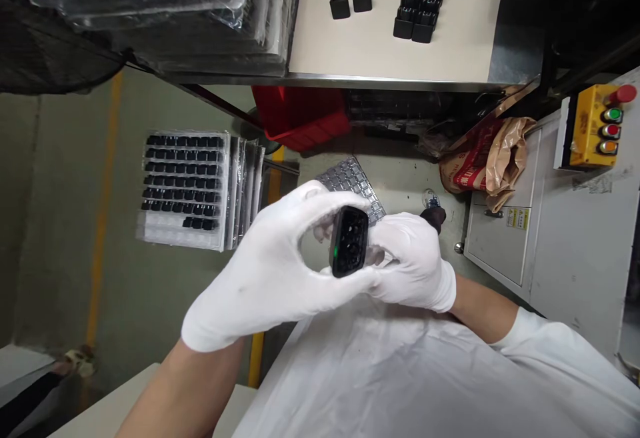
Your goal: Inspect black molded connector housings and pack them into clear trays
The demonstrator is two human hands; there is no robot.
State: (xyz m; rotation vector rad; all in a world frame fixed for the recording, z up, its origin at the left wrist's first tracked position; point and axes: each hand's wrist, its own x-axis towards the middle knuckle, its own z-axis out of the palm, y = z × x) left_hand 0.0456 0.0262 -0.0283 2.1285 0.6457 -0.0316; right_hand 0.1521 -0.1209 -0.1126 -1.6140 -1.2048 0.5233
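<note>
Both my hands wear white gloves and meet in front of my body. A small black plastic part (pixel 350 241), hollow with dark round details inside and a green glint on its left rim, is held between them. My left hand (pixel 265 271) curves round it, fingers along the top edge and thumb along the bottom. From the right, my right hand (pixel 410 258) is closed against the part's side, its fingertips partly hidden. Behind the hands lies a grey tray with many pockets (pixel 350 181), partly covered by them.
Black parts (pixel 420 1) stand in rows on the table (pixel 470 45), with two more apart. Wrapped trays (pixel 200 31) are stacked at its left. Below are a tray of black parts (pixel 183 175), a red bin (pixel 305 118), a paper sack (pixel 485 165) and a yellow button box (pixel 595 125).
</note>
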